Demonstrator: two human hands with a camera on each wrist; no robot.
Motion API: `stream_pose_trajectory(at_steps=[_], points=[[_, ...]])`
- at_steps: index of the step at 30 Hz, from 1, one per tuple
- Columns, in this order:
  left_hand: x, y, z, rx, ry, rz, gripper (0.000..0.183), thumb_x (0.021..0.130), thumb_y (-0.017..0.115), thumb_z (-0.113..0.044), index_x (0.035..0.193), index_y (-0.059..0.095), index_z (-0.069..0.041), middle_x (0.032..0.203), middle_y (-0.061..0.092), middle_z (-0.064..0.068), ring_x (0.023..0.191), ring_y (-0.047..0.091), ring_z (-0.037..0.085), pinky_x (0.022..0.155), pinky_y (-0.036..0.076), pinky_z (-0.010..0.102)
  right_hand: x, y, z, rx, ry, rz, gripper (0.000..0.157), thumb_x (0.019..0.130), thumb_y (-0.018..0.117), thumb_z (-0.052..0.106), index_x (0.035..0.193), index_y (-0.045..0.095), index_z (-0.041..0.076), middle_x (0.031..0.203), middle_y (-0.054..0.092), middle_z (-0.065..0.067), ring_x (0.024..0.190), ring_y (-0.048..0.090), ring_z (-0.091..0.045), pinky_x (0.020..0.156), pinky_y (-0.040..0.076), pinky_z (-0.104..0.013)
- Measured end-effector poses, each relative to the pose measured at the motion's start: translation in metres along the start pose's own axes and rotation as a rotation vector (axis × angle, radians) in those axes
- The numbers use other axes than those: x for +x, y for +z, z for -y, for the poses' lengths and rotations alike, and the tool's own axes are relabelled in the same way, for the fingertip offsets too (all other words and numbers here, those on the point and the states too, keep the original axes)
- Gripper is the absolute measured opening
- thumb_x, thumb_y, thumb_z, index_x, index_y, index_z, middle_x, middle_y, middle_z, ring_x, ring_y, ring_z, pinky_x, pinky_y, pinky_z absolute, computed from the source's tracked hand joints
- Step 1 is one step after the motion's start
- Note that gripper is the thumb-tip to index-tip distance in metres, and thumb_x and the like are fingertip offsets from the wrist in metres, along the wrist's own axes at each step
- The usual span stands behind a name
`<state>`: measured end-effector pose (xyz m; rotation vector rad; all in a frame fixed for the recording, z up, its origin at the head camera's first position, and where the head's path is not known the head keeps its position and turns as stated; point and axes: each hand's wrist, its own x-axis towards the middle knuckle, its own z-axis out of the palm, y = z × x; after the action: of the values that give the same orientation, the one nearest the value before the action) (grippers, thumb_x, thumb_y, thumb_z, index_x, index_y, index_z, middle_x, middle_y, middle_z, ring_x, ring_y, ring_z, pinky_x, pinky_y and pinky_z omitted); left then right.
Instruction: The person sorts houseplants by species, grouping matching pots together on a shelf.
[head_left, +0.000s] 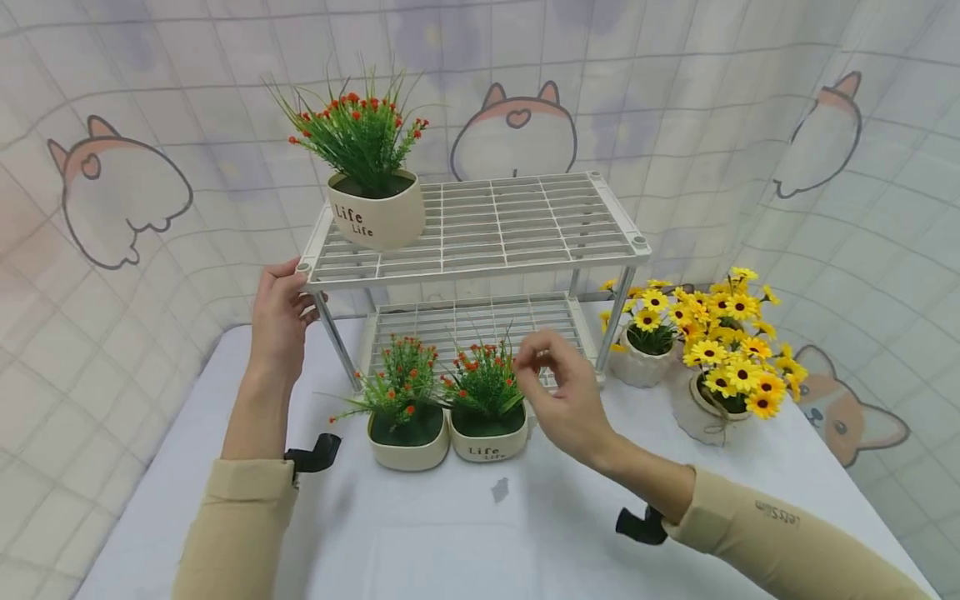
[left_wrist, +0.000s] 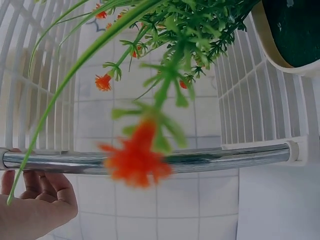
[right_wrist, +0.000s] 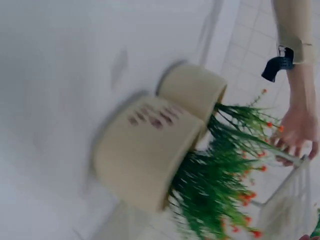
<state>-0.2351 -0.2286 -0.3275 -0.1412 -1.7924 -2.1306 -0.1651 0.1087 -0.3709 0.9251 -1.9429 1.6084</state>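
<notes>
My left hand [head_left: 281, 321] grips the front left corner of the white two-tier wire rack's top shelf [head_left: 510, 225]; in the left wrist view its curled fingers [left_wrist: 47, 186] sit beside the chrome post [left_wrist: 210, 162]. A cream "Life" pot [head_left: 378, 215] of red-flowered grass stands on that shelf's left end. Two similar cream pots, a left pot [head_left: 411, 454] and a right pot [head_left: 491, 443], stand side by side on the table before the lower shelf [head_left: 480, 315]. My right hand [head_left: 566, 400], loosely curled and holding nothing, hovers just right of the right pot's plant.
At the table's right stand a smaller white pot [head_left: 643, 367] and a larger one [head_left: 701, 417], both with yellow sunflowers. The white table [head_left: 450, 533] meets a hanging patterned curtain [head_left: 690, 150] behind. Dark wrist mounts, left [head_left: 315, 454] and right [head_left: 641, 527], jut from the sleeves.
</notes>
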Motion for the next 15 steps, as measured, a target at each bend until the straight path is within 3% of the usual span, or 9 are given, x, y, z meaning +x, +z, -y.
stream_pose_trajectory(at_steps=[5,9,12,15], points=[[0.001,0.003,0.000,-0.014,0.006,-0.006,0.021,0.105,0.045,-0.018,0.126,0.049,-0.015,0.114,0.062,0.005,0.090,0.053,0.017,0.078,0.038,0.028,-0.039,-0.009,-0.022,0.121,0.384,-0.129,0.007,0.101,0.045,-0.009,0.104,0.050,-0.005,0.102,0.050,-0.021,0.090,0.052,-0.021,0.076,0.047,-0.026],[0.003,0.005,-0.001,0.000,0.024,-0.001,0.021,0.105,0.045,-0.019,0.126,0.048,-0.015,0.113,0.061,0.004,0.089,0.053,0.016,0.078,0.037,0.028,-0.055,-0.009,-0.038,0.096,0.589,-0.156,0.015,0.097,0.044,-0.012,0.109,0.050,-0.005,0.107,0.051,-0.021,0.095,0.052,-0.025,0.075,0.047,-0.026],[0.003,0.004,-0.001,0.012,0.018,-0.004,0.021,0.106,0.045,-0.019,0.126,0.048,-0.015,0.112,0.061,0.003,0.089,0.053,0.016,0.077,0.036,0.029,-0.062,-0.007,-0.048,0.067,0.693,-0.099,0.027,0.092,0.048,-0.012,0.117,0.050,-0.004,0.117,0.052,-0.022,0.105,0.051,-0.030,0.081,0.047,-0.027],[0.001,0.001,0.000,0.019,0.003,-0.013,0.020,0.106,0.044,-0.019,0.125,0.048,-0.015,0.111,0.061,0.004,0.088,0.052,0.017,0.076,0.036,0.029,-0.068,-0.003,-0.059,0.056,0.760,0.021,0.046,0.086,0.056,-0.011,0.130,0.047,-0.004,0.130,0.051,-0.022,0.119,0.050,-0.035,0.091,0.047,-0.033]])
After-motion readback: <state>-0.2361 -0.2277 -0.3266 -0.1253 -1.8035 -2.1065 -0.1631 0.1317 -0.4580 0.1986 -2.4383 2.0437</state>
